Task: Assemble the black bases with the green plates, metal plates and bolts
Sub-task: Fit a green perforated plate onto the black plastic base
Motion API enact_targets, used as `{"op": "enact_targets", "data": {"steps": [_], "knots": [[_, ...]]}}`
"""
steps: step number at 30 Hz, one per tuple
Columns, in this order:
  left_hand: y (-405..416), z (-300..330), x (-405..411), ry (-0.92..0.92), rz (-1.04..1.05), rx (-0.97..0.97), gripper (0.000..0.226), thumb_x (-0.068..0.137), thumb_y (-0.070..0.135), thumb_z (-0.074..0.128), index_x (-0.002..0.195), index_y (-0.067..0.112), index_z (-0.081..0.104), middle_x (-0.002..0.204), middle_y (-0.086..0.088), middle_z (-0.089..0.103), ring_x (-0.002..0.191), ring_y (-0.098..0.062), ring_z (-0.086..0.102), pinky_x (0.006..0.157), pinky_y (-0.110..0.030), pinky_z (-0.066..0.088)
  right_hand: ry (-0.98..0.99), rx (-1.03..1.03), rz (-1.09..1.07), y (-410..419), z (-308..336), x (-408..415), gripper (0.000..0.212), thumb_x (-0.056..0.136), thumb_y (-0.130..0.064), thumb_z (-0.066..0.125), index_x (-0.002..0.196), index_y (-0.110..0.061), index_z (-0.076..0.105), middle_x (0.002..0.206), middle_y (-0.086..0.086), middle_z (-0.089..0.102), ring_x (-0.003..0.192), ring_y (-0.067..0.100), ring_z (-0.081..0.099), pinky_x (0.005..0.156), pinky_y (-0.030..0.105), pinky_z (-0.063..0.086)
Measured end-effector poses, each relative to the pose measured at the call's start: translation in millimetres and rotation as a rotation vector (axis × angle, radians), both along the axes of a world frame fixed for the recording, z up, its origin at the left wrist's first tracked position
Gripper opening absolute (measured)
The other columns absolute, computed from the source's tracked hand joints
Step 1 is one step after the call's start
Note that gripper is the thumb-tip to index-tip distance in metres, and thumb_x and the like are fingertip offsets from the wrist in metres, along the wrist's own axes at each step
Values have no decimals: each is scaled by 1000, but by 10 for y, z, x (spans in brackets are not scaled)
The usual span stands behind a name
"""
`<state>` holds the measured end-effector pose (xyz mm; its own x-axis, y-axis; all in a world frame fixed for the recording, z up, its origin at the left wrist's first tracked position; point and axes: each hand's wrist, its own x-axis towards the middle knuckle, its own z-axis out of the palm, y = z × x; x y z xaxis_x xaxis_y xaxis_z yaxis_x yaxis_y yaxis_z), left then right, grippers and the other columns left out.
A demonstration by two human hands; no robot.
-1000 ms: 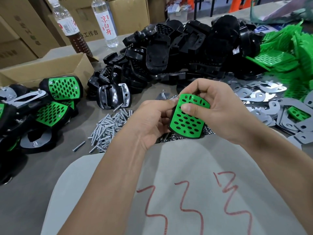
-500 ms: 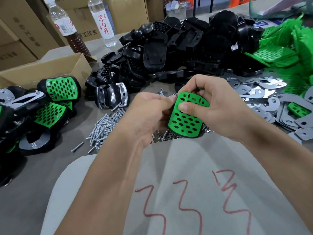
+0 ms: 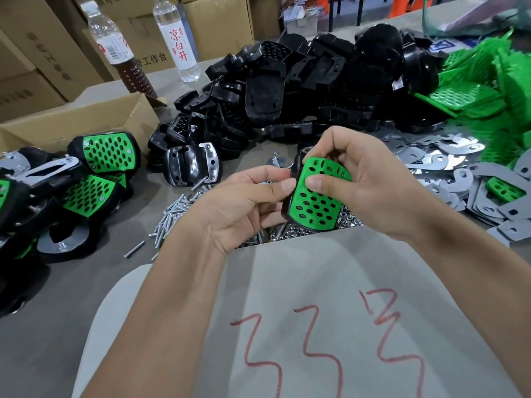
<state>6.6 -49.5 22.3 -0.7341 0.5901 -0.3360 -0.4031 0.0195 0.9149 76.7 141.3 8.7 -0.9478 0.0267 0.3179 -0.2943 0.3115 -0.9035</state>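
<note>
Step in hand: seating a green plate (image 3: 316, 196) on a black base (image 3: 288, 196). Both hands hold the pair above the table, just over the heap of nuts (image 3: 310, 232). Right hand (image 3: 370, 185) is curled round the assy from the far side, thumb pressed flat on the plate face. Left hand (image 3: 244, 205) is clamped on the near-left edge, thumb tip at the plate rim. The base shows only as a dark edge at the plate's left and top; whether the plate is fully home can't be told.

Judged next: plate holes must line up w/ base holes, then bolts from the loose pile (image 3: 175, 214) go through, and a metal plate from the spread at right (image 3: 436, 162) goes on w/ nuts. No bolt visible in the held plate yet. Finished units (image 3: 106, 152) lie at left, bolt heads showing.

Supply: black bases heaped beyond (image 3: 316, 81); green plates stacked far right (image 3: 471, 93).

Writing: clear bottle (image 3: 176, 41) reads "凉白开" in red. Carton behind (image 3: 149, 53) shows "工作台". Second bottle's label (image 3: 113, 47) is illegible. Red scrawl on the grey cloth (image 3: 330, 326) in the foreground is unreadable.
</note>
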Motion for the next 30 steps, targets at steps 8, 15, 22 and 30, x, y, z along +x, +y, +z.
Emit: {"op": "enact_targets", "data": {"steps": [8,15,22,30], "knots": [[65,-5,78,127,72,-49,37,67,18,77,102,7,77,86,-8,79,71,-15,74,61,-25,60,-30,14,-37,5,-8,-8,15,81,-26,73,88,-33,61,97,2,69,94,26,66,90,60,54],[65,67,138,387,61,-103,51,66,-4,86,114,-2,71,77,0,68,77,-20,70,77,-35,64,-19,-8,-103,9,-4,3,15,81,-24,73,90,-29,62,94,4,69,90,28,66,86,58,56],[124,-42,156,471,124,-121,43,71,-26,76,104,0,68,69,4,58,57,-10,60,72,-41,61,-10,80,-155,-53,-9,22,24,89,-8,77,91,-24,60,90,-5,66,84,18,63,81,48,56],[133,-129,135,267,192,68,42,70,-17,74,106,4,71,71,2,60,69,-15,69,67,-29,60,101,143,-338,-133,-17,1,44,77,-23,86,112,-21,59,108,-6,56,96,6,53,88,23,45]]}}
